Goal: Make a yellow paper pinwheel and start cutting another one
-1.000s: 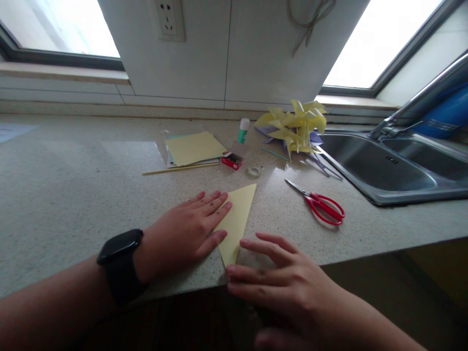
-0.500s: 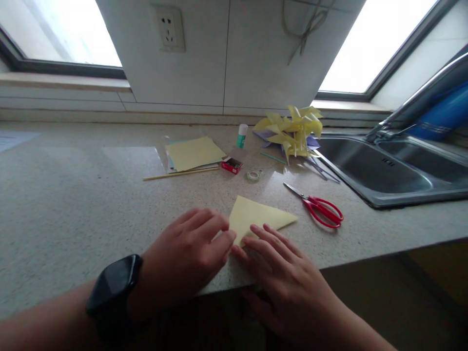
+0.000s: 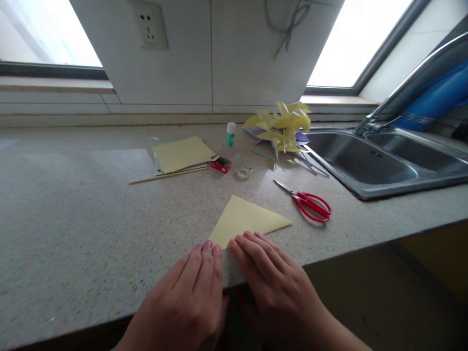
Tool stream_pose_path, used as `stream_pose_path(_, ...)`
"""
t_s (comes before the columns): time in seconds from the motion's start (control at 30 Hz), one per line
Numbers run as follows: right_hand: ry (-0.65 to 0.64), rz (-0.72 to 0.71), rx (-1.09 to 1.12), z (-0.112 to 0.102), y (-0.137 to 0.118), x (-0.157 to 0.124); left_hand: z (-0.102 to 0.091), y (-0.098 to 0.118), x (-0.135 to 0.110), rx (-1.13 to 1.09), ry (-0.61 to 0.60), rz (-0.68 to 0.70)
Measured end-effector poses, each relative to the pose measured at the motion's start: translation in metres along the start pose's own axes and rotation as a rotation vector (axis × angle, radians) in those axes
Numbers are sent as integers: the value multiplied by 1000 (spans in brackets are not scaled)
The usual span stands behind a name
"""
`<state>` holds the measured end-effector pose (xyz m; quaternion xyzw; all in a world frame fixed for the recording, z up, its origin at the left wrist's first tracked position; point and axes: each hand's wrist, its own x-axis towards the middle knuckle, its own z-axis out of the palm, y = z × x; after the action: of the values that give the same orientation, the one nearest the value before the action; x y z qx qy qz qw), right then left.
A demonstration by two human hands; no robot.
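A pale yellow sheet of paper (image 3: 246, 217), folded into a triangle, lies flat on the counter near its front edge. My left hand (image 3: 192, 287) rests at the paper's near left corner, its fingers stretched out side by side. Along the near folded edge, the outstretched fingers of my right hand (image 3: 268, 268) press down on the paper. Both palms face down, and the thumbs are mostly hidden. Right of the paper lie red-handled scissors (image 3: 307, 201), partly spread, with the blades pointing away to the left.
Behind the paper are a tape roll (image 3: 242, 174), a small red box (image 3: 221, 164), a glue stick (image 3: 230, 134), stacked paper sheets (image 3: 185, 153) and a wooden stick (image 3: 168, 175). Yellow and purple paper pinwheels (image 3: 281, 126) lie beside the steel sink (image 3: 360, 187).
My left hand has moved down and left from the paper's left side to its near corner, fingers now straightened. The right hand has stayed on the near edge. The view has shifted slightly right.
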<state>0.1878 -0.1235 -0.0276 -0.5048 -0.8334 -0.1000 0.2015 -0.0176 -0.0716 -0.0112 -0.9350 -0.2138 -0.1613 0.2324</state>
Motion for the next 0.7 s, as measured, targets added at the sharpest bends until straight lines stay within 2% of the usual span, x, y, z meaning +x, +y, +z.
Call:
stream_pose_path(0.17,-84,113,-46,-23,23,-15,3,-1,2,1,-21,24)
stream_pose_path(0.27,-85,205,-163,-36,44,-28,6,-1,1,7,-23,57)
stream_pose_path(0.4,-112,206,-191,-43,59,-36,1,-5,6,-16,-53,44)
stream_pose_path(0.53,6,134,-134,-42,56,-38,-7,-12,13,-157,-130,-21)
stream_pose_path(0.6,82,92,-90,-39,50,-41,-8,-15,15,-205,-111,-41)
stream_pose_path(0.7,161,69,-11,-34,42,-46,-5,-19,14,-245,-57,11)
